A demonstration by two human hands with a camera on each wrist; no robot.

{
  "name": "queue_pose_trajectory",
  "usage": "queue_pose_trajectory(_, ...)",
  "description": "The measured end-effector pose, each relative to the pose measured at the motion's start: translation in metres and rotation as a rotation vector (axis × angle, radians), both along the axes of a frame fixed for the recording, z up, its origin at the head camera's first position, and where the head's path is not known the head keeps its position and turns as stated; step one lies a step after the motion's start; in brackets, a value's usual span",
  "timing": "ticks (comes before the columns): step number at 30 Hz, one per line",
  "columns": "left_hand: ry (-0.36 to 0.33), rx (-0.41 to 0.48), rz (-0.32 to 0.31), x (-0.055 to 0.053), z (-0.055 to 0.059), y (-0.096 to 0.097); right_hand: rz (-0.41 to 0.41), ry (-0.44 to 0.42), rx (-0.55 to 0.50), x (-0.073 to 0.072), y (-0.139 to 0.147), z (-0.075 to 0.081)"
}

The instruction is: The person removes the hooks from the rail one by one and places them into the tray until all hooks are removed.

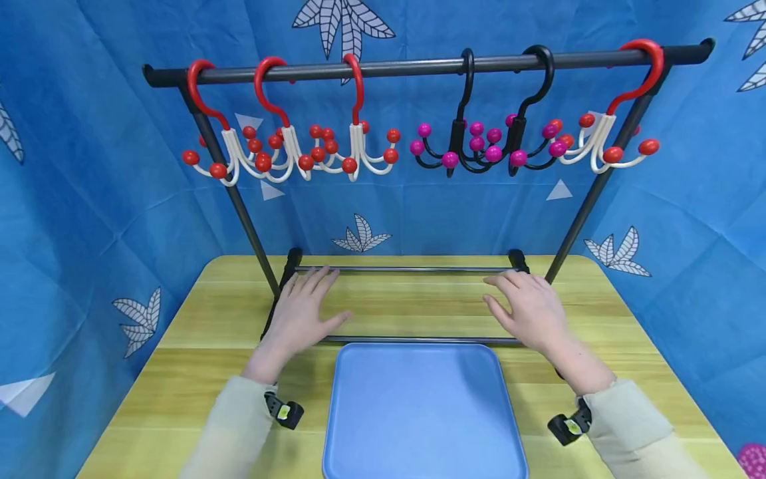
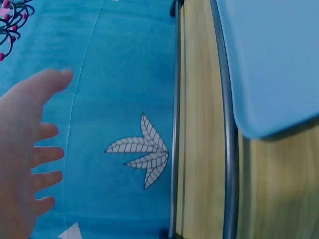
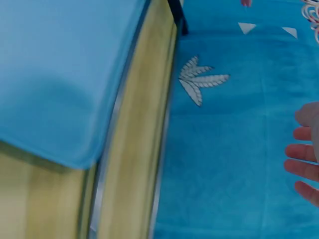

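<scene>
My left hand (image 1: 301,313) hovers over the left side of the rack's base, fingers spread and holding nothing. Across from it, my right hand (image 1: 529,308) is held above the base's right side, its fingers loosely bent around no object. Between and below them lies a blue tray (image 1: 421,412) with nothing on it. On the rack's top bar (image 1: 407,67) hang several hangers: red-hooked white ones with red balls, such as the leftmost hanger (image 1: 230,143) and the far right hanger (image 1: 604,136), plus two black hangers (image 1: 457,136) with magenta balls.
The black rack's slanted posts (image 1: 248,223) rise at both sides, and a lower bar (image 1: 413,340) runs just behind the tray. A wooden table (image 1: 179,372) carries everything. Blue patterned cloth (image 1: 120,219) encloses the back and sides. A pink round object (image 1: 753,459) shows at the lower right.
</scene>
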State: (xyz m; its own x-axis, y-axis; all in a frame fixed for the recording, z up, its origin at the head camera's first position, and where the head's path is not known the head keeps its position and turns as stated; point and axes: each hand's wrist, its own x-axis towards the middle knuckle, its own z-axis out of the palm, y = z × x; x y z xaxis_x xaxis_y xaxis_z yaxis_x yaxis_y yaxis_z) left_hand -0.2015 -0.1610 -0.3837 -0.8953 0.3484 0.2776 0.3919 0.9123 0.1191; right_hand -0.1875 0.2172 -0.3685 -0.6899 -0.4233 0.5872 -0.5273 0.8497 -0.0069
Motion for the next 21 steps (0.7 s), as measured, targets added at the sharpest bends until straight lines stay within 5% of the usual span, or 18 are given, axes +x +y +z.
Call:
queue_pose_trajectory(11, 0.234, 0.239, 0.086, -0.009, 0.018, -0.024, 0.018, 0.286, -0.128, -0.012, 0.025, 0.053)
queue_pose_trajectory(21, 0.357, 0.452, 0.205, -0.017, 0.036, -0.042, -0.103, 0.456, -0.244, -0.024, 0.043, 0.110)
